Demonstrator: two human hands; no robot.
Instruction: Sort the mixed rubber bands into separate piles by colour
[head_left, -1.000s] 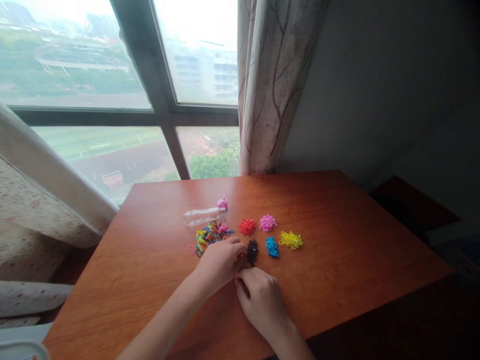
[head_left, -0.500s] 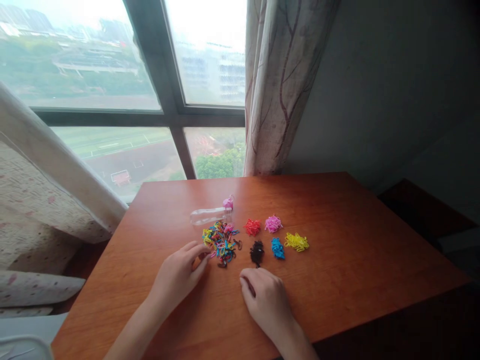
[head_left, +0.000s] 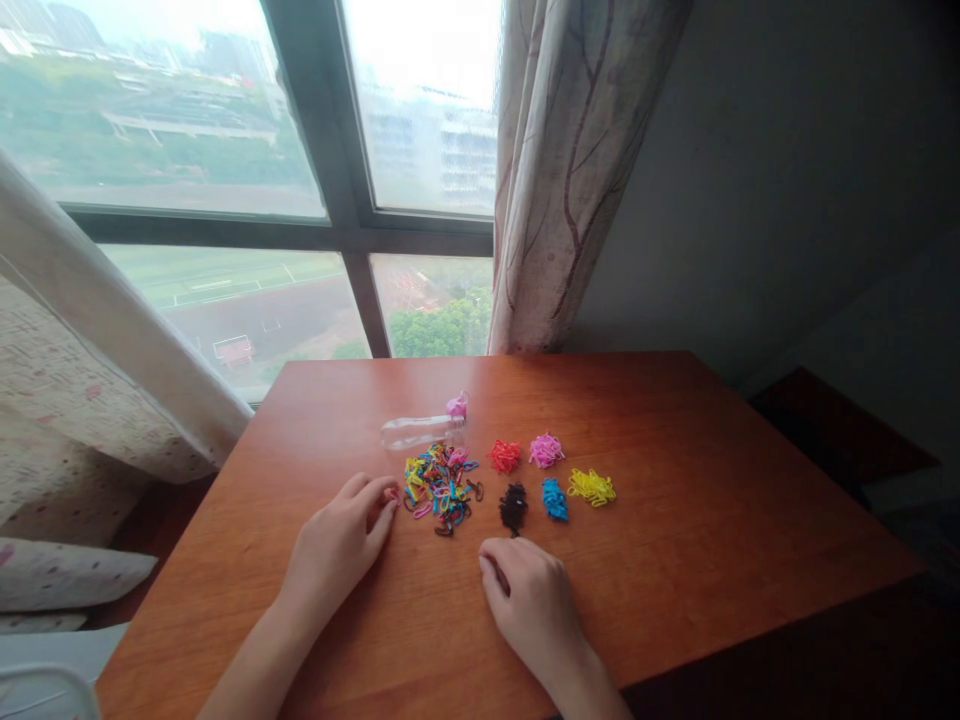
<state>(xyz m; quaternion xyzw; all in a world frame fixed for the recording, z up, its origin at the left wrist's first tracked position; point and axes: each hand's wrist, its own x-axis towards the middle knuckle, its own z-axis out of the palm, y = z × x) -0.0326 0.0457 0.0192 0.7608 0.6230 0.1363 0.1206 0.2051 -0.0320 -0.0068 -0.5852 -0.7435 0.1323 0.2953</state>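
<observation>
My left hand (head_left: pixel 341 530) is closed in a pinch just left of a mixed pile of small rubber bands (head_left: pixel 442 490). Between its thumb and forefinger shows a small pinkish-red rubber band (head_left: pixel 393 496). My right hand (head_left: pixel 529 590) rests on the table with curled fingers, thumb against forefinger, and nothing shows at its fingertips; its palm is hidden. Just beyond it lies a heap of black rubber bands (head_left: pixel 513 507). Around that are single-colour heaps: red bands (head_left: pixel 505 456), pink bands (head_left: pixel 547 450), blue bands (head_left: pixel 554 499) and yellow bands (head_left: pixel 592 487).
Behind the mixed pile, a clear plastic bottle-like container (head_left: pixel 420 432) with a pink top (head_left: pixel 457 405) lies on its side. The brown wooden table (head_left: pixel 712 500) stands against a window, with curtains (head_left: pixel 577 180) at both sides.
My left hand has drawn back leftward from the mixed pile, with a pinkish-red band now visible in its pinch. My right hand stays put.
</observation>
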